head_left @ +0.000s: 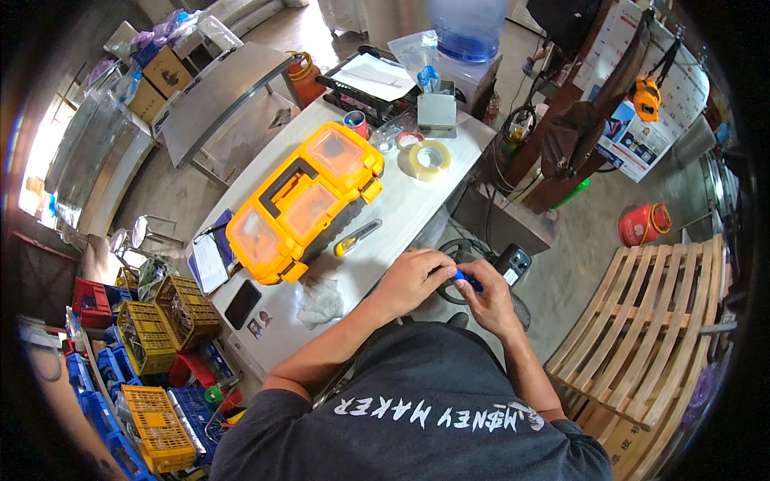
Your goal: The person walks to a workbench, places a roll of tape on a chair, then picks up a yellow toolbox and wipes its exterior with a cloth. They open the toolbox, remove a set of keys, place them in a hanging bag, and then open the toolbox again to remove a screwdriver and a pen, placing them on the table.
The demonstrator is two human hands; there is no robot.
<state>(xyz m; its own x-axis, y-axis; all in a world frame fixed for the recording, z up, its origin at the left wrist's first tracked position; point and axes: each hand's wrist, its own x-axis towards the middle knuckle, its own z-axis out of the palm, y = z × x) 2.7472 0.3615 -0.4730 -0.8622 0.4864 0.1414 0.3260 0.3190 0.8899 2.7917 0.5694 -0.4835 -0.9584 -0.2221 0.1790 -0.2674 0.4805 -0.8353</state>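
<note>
My left hand [415,280] and my right hand [488,298] meet in front of my chest, just off the table's right edge. Between their fingertips is a small blue object [459,275], mostly covered by the fingers, so its kind is unclear. Both hands are closed on it. To their left on the white table [377,276] lies a utility knife [358,238] with a yellow and dark handle. Beyond it stands a large yellow-orange toolbox [277,255] with clear lid compartments and a black handle. A crumpled grey cloth [321,303] rests near my left forearm.
A phone [242,305] lies at the table's left edge. Toward the far end are a clear tape roll [443,158], a grey metal box [436,112] and papers [373,76]. A wooden slatted pallet [642,321] stands right; yellow crates [156,429] sit lower left.
</note>
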